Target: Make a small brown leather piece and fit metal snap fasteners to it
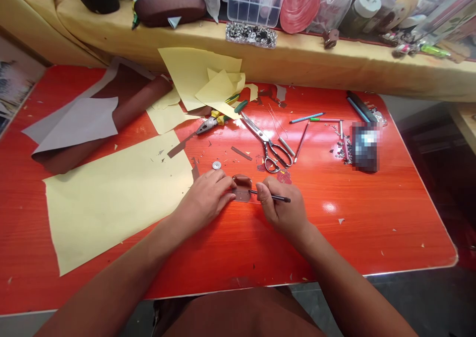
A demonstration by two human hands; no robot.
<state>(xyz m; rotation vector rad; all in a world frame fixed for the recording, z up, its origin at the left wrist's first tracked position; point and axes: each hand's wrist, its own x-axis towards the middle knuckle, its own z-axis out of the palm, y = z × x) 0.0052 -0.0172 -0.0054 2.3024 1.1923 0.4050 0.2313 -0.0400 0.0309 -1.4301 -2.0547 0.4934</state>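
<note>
A small brown leather-like piece (243, 194) lies on the red table, with its far part folded up. My left hand (207, 197) holds its left side, fingers pressed together at the edge. In my right fist (280, 203) is a thin dark pen-like tool (277, 197), its tip touching the right side of the brown piece. Just beyond my left fingers is a round silver disc (216, 165). Scissors (266, 143) lie beyond my right hand, their handles toward me.
Yellow sheets (119, 198) cover the left of the red table (372, 237). Behind are a brown roll (141, 99), pliers (211, 121) and pens (307, 118). A pixelated dark object (365, 147) lies at right. A cloth-covered ledge (141, 41) holds boxes and jars.
</note>
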